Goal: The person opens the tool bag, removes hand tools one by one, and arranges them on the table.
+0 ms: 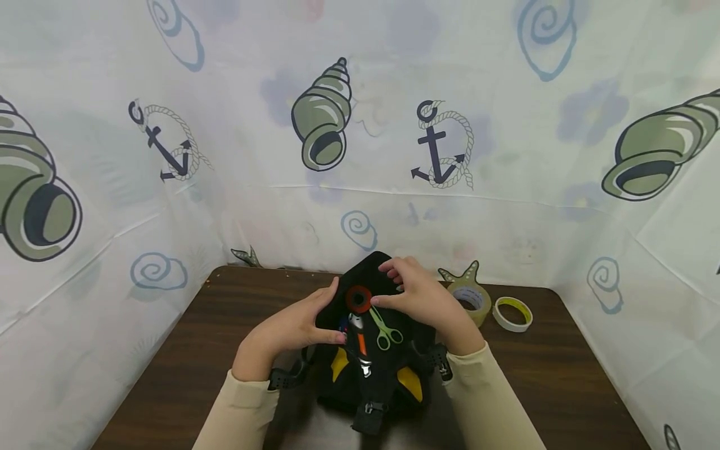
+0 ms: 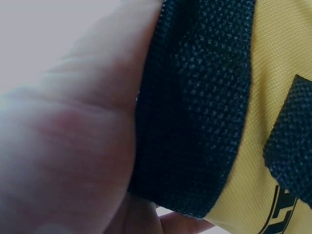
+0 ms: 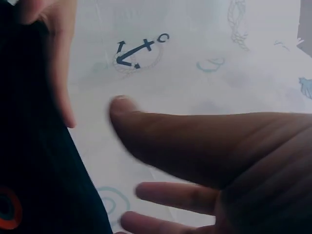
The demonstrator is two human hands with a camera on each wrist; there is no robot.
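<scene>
A black tool bag (image 1: 413, 350) with yellow panels stands on the table. In front of its dark upper flap show a red ring-shaped roll with a dark centre (image 1: 358, 299), green-handled scissors (image 1: 388, 335) and an orange-and-silver tool (image 1: 361, 340), perhaps a utility knife. My left hand (image 1: 289, 331) holds the bag's left side, thumb toward the front and fingers along the outer edge. The left wrist view has black webbing (image 2: 204, 107) and yellow fabric close by. Near the upper right of the bag, my right hand (image 1: 419, 294) is loosely spread; its thumb (image 3: 175, 141) looks apart from the bag.
Right of the bag are a wide roll of tan tape (image 1: 478, 303) and a narrower white roll with a yellow core (image 1: 513, 314). The brown wooden table (image 1: 185, 356) backs onto a printed cloth (image 1: 382, 156) that also hangs along both sides.
</scene>
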